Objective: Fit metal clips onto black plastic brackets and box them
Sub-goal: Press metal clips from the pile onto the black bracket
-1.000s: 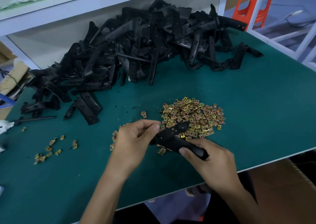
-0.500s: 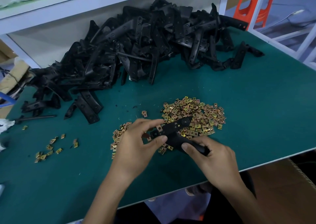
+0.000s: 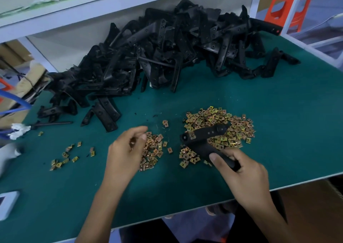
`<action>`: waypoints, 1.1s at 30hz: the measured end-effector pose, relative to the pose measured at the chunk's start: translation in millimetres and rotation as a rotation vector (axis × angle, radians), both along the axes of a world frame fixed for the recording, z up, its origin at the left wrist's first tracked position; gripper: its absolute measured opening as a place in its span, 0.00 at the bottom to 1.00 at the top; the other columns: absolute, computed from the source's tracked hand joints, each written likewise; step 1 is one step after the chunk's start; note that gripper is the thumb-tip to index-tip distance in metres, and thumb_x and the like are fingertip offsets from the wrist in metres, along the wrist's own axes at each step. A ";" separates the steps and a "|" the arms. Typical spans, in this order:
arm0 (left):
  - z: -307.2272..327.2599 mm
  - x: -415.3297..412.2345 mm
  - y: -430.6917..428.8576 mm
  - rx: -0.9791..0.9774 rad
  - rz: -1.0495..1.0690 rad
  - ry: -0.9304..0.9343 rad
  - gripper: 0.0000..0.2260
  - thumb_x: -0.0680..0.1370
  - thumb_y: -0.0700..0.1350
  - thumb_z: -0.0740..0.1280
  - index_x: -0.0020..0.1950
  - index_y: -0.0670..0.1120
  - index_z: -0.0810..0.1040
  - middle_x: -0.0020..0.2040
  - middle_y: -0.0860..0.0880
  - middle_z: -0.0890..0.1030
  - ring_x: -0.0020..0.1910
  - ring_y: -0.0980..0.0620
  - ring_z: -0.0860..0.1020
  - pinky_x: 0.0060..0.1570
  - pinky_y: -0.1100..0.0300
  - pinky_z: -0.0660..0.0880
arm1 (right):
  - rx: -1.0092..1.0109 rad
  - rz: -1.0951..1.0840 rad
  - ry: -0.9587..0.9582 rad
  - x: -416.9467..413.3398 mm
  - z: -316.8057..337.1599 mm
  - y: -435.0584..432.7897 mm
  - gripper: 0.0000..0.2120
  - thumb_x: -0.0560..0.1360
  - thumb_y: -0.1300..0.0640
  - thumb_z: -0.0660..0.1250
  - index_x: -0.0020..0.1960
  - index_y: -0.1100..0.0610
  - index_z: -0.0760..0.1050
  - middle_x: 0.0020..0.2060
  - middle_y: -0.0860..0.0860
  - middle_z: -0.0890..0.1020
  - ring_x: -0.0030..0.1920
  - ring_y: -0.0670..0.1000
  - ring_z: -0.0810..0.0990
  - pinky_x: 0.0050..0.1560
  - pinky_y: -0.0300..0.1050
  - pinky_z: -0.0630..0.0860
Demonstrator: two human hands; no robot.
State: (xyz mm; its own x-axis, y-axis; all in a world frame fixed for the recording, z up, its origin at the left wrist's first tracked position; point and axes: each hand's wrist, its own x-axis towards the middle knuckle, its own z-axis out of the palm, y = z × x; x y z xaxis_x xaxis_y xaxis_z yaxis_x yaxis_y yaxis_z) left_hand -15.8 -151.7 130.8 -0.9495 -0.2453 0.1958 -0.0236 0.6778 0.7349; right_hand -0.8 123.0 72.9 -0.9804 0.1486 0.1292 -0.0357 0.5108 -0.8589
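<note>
Head view shows the black bracket (image 3: 202, 140) held low over the table (image 3: 278, 127), its far end lying across the big pile of metal clips (image 3: 220, 127). One clip already sits on it near the left end. The right hand (image 3: 241, 170) is clamped around the bracket's near end, thumb on top. The left hand (image 3: 126, 150) is apart from it, fingers curled over the smaller clip heap (image 3: 154, 150); blur hides whether a clip is pinched.

To do this step well, I would pick a single clip, turn its open side toward the bracket edge, and push it square onto a free slot while the right hand steadies the part. Unfitted brackets (image 3: 167, 53) wait heaped behind. No box shows.
</note>
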 end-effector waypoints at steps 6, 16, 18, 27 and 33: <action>-23.2 -6.8 16.6 -0.326 -0.167 -0.009 0.05 0.78 0.45 0.73 0.52 0.51 0.87 0.50 0.55 0.81 0.53 0.50 0.73 0.55 0.60 0.68 | -0.001 -0.011 -0.005 -0.7 0.5 -1.2 0.21 0.71 0.26 0.64 0.46 0.42 0.79 0.42 0.33 0.81 0.45 0.36 0.79 0.39 0.40 0.73; -32.6 -18.3 30.0 -0.452 -0.171 -0.035 0.07 0.81 0.46 0.68 0.54 0.49 0.85 0.48 0.52 0.82 0.51 0.48 0.75 0.55 0.54 0.73 | 0.039 -0.006 0.002 -0.3 -0.6 -0.8 0.19 0.70 0.29 0.64 0.46 0.43 0.80 0.41 0.34 0.82 0.44 0.37 0.79 0.39 0.37 0.72; -23.8 -18.1 29.3 -0.189 -0.133 -0.046 0.07 0.82 0.47 0.66 0.53 0.51 0.83 0.45 0.55 0.83 0.47 0.53 0.78 0.48 0.59 0.74 | 0.061 -0.006 0.016 0.2 -1.1 -1.5 0.19 0.71 0.29 0.64 0.46 0.43 0.80 0.38 0.37 0.82 0.40 0.39 0.80 0.38 0.41 0.74; 27.9 -16.5 52.7 0.419 -0.261 -0.025 0.08 0.80 0.46 0.71 0.54 0.60 0.83 0.48 0.55 0.86 0.50 0.58 0.84 0.50 0.64 0.79 | 0.203 0.004 0.090 3.8 -2.0 -4.9 0.20 0.71 0.28 0.60 0.45 0.43 0.79 0.33 0.37 0.80 0.36 0.41 0.78 0.35 0.37 0.70; 28.4 -19.5 63.8 0.349 -0.303 -0.001 0.07 0.80 0.46 0.69 0.50 0.60 0.82 0.44 0.55 0.85 0.45 0.57 0.83 0.45 0.64 0.78 | 0.229 0.001 0.123 3.2 -4.0 -6.7 0.20 0.72 0.29 0.61 0.46 0.43 0.80 0.33 0.39 0.80 0.35 0.43 0.80 0.34 0.43 0.74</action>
